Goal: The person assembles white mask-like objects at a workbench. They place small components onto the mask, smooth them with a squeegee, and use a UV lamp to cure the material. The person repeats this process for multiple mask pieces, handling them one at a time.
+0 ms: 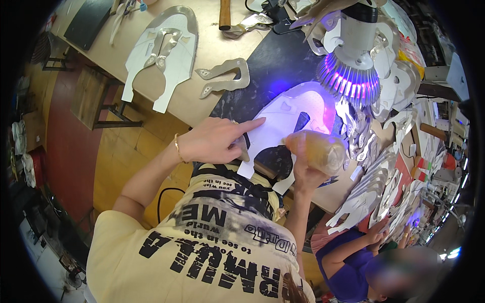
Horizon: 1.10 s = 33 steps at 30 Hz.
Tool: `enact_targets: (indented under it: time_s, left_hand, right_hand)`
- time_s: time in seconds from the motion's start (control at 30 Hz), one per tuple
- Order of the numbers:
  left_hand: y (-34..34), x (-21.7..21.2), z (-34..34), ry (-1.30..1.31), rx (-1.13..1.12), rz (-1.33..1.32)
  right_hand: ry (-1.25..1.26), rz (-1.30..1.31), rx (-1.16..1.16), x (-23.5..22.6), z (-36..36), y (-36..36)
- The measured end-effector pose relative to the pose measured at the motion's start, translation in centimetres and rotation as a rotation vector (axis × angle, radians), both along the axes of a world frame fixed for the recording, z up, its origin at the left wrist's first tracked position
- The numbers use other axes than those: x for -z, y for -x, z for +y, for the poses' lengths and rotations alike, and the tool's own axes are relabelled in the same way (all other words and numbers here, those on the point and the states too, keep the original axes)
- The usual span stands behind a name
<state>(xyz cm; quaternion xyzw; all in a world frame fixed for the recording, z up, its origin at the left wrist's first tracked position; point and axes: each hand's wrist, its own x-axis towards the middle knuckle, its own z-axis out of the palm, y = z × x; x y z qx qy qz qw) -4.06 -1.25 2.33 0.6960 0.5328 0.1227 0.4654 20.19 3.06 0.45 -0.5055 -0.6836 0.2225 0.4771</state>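
Right hand [305, 174] mostly hidden behind amber squeeze bottle [316, 150]; bottle nozzle tip too blurred to tell. White cut-out piece [283, 118] partly covered by left hand [214, 141]. Lamp [353, 55] top cut off.

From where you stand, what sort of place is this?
Probably a shoe or leather-goods workshop: white cut-out pieces lie on the workbench, more are stacked at right, and a violet-glowing lamp lights the work.

Translucent amber bottle [316, 150], rounded and unlabelled, gripped tilted in right hand [304, 175], tip toward white piece [283, 121]. Small red, white and green containers [422, 164] at far right on bench [333, 197], too small to tell more.
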Motion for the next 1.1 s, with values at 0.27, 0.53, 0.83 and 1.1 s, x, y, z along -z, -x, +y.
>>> enact_targets:
  time_s: [0.27, 0.53, 0.83, 1.1]
  left_hand:
    - [-0.1, -0.1, 0.0, 0.025, -0.01, -0.011]
    - [-0.1, -0.2, 0.2, 0.036, -0.009, 0.03]
    - [-0.4, -0.6, 0.4, 0.042, -0.014, 0.057]
    - [-0.3, -0.8, 0.4, 0.05, -0.006, 0.077]
  right_hand:
    - [0.034, -0.008, 0.01, 0.0, -0.8, 0.3]
    - [0.044, 0.166, 0.195, -0.4, -0.4, -1.5]
    - [0.142, 0.266, 0.105, -1.3, 1.0, -2.4]
    - [0.051, 0.008, -0.002, -0.3, 0.6, -2.7]
